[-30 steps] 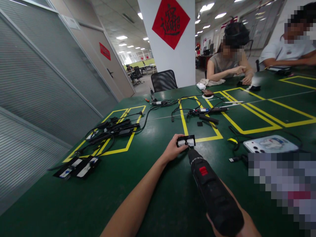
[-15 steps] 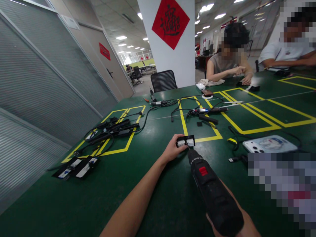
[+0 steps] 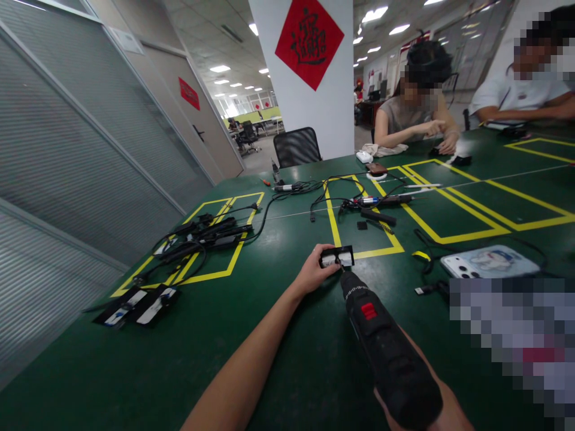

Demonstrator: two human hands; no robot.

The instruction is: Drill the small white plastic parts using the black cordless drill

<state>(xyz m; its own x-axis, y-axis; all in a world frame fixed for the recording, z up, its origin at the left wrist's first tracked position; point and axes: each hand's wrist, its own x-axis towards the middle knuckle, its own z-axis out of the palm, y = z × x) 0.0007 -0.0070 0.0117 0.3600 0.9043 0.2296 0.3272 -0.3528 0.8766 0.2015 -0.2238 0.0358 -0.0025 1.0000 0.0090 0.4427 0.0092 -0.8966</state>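
My left hand [image 3: 314,269] grips the left end of a small flat black piece with white patches [image 3: 345,257], thumb on its near side. From the lower right a black cordless drill [image 3: 381,341] with a red switch on top points at that piece. The drill's bit meets the piece's near edge by my left thumb; whether it touches is too small to tell. My right hand [image 3: 442,407] is wrapped round the drill's handle, mostly hidden beneath its body.
Black cables and adapters [image 3: 211,233] lie at left, with two black-and-white pieces [image 3: 137,306] in front. Electric screwdrivers [image 3: 377,201] with cords lie beyond my hands. At right are a phone [image 3: 489,262] and a USB cable [image 3: 424,290]. Two people sit across the green table [image 3: 278,359].
Almost nothing differs. The whole view has shifted very slightly; both hands, the drill and the black-and-white piece keep their places relative to each other.
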